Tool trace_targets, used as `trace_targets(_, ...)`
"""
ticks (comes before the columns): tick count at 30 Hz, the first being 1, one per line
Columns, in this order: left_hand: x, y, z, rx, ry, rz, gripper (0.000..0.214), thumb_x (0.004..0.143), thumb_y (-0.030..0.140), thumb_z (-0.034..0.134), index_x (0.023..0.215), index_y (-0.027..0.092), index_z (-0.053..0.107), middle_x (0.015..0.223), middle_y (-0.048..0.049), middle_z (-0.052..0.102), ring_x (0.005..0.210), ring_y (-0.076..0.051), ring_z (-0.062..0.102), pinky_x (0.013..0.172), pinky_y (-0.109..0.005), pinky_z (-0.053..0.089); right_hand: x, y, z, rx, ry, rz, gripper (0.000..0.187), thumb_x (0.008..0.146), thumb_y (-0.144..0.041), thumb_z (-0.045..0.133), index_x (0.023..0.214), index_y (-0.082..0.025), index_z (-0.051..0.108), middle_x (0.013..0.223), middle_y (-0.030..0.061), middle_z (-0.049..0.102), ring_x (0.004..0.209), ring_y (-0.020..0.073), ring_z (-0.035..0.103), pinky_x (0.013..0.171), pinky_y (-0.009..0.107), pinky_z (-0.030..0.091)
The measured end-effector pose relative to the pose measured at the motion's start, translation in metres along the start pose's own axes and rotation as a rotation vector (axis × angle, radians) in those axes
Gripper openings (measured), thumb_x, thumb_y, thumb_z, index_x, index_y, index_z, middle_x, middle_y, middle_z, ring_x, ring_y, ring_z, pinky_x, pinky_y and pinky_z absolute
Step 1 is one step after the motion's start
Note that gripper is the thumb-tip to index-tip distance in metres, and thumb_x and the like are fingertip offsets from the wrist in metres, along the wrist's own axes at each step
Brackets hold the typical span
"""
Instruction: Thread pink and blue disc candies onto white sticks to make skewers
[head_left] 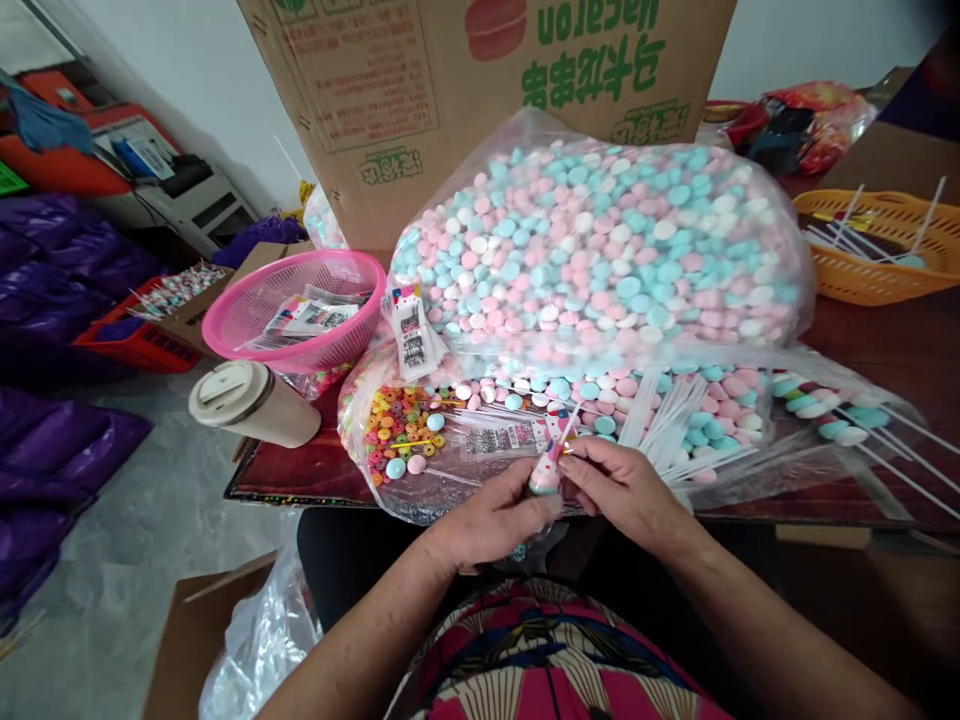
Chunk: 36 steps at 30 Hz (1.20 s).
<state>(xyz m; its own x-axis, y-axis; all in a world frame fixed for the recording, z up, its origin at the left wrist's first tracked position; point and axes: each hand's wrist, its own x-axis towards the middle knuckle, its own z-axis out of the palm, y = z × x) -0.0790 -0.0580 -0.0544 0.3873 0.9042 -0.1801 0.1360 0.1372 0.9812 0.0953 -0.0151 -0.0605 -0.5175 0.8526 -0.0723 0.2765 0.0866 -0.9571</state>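
Observation:
My left hand [499, 515] is closed around a candy skewer in a printed clear wrapper [545, 478], its white stick pointing up and away from me. At the gathered neck of the wrapper, the fingers of my right hand [630, 490] pinch a small yellow twist tie [568, 450]. Just beyond my hands lie printed flat wrappers [499, 438] and a bunch of white sticks [664, 425]. Colourful ring candies [397, 420] are to the left on the plastic. A big clear bag of pink, blue and white candies [600, 240] lies behind.
A pink basket [360, 270] with wrappers and a lidded cup [289, 410] stand left. An orange basket [870, 290] and loose candy skewers [847, 425] are to the right. A large cardboard box [450, 110] stands at the back. Purple bags [60, 450] sit on the floor at left.

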Motion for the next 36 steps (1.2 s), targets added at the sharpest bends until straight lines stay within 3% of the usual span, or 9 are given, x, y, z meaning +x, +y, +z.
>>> trace_targets(2,0.0,0.001,-0.003,-0.087,-0.005,-0.047,0.028,0.089,0.036,0.046,0.105,0.019,0.06,0.102,-0.0033,0.063,0.098,-0.017,0.054,0.091,-0.032,0.04,0.002,-0.002,0.005,-0.01,-0.006,-0.012,0.024,0.089,-0.034,0.044,0.074,-0.018,0.054,0.059,-0.0034,0.051,0.048,0.0087,0.044,0.046,0.021,0.036)
trace_targets(7,0.004,-0.006,0.002,-0.129,0.21,-0.089,0.016,0.079,0.024,0.05,0.08,0.015,0.063,0.074,-0.0003,0.059,0.07,-0.013,0.052,0.072,-0.026,0.043,0.004,-0.014,0.007,-0.243,0.01,-0.152,0.022,0.089,-0.028,0.04,0.074,-0.019,0.053,0.061,-0.0017,0.054,0.055,0.0107,0.048,0.052,0.022,0.038)
trace_targets(12,0.003,-0.009,0.01,0.455,0.343,-0.09,0.011,0.072,0.017,0.049,0.071,0.015,0.059,0.065,0.0003,0.054,0.065,-0.014,0.047,0.067,-0.027,0.04,0.0,-0.009,0.019,-0.345,0.099,-0.229,0.024,0.088,-0.027,0.04,0.068,-0.019,0.049,0.058,-0.0014,0.049,0.055,0.0118,0.045,0.052,0.024,0.036)
trace_targets(17,-0.003,-0.005,-0.002,0.257,0.14,-0.07,0.016,0.08,0.025,0.048,0.077,0.014,0.059,0.068,0.0013,0.054,0.066,-0.012,0.047,0.061,-0.023,0.038,0.001,0.001,0.024,0.031,0.073,0.001,0.028,0.089,-0.038,0.042,0.07,-0.019,0.049,0.058,-0.0024,0.05,0.046,0.0092,0.042,0.046,0.023,0.034)
trace_targets(21,-0.003,-0.012,-0.003,0.197,0.237,-0.037,0.036,0.091,0.04,0.035,0.075,0.015,0.056,0.064,0.0012,0.051,0.063,-0.012,0.046,0.062,-0.024,0.038,0.007,0.004,0.018,0.301,0.082,0.135,0.028,0.087,-0.045,0.046,0.079,-0.019,0.049,0.06,-0.0037,0.051,0.045,0.0082,0.044,0.043,0.021,0.034)
trace_targets(25,-0.003,-0.02,0.007,0.291,0.344,-0.006,0.037,0.089,0.045,0.039,0.071,0.016,0.052,0.067,-0.0011,0.053,0.066,-0.014,0.047,0.066,-0.027,0.038,0.008,0.002,0.022,0.161,-0.054,0.088,0.024,0.081,-0.043,0.057,0.082,-0.019,0.052,0.056,-0.0061,0.048,0.044,0.0077,0.043,0.042,0.02,0.033)
trace_targets(28,-0.008,-0.02,0.008,-0.024,0.231,-0.068,0.037,0.089,0.049,0.039,0.076,0.017,0.051,0.069,-0.0019,0.054,0.064,-0.014,0.05,0.062,-0.026,0.039,0.005,-0.001,0.028,0.162,-0.114,0.051,0.026,0.087,-0.041,0.046,0.072,-0.02,0.049,0.049,-0.0066,0.045,0.039,0.0076,0.04,0.039,0.021,0.031)
trace_targets(31,-0.015,-0.014,-0.001,-0.211,0.036,-0.127,0.036,0.087,0.051,0.042,0.089,0.017,0.052,0.075,-0.0017,0.055,0.064,-0.013,0.05,0.06,-0.025,0.04,0.005,-0.005,0.032,0.051,-0.026,-0.081,0.023,0.087,-0.034,0.045,0.07,-0.02,0.049,0.053,-0.0048,0.048,0.044,0.0082,0.043,0.044,0.022,0.034)
trace_targets(36,-0.019,-0.006,-0.015,0.146,0.014,0.018,0.029,0.09,0.04,0.038,0.092,0.016,0.054,0.084,-0.0023,0.054,0.081,-0.016,0.048,0.077,-0.029,0.04,0.018,-0.005,0.043,-0.288,0.222,-0.232,0.022,0.082,-0.028,0.046,0.062,-0.019,0.05,0.053,-0.0027,0.048,0.051,0.0104,0.043,0.05,0.023,0.034)
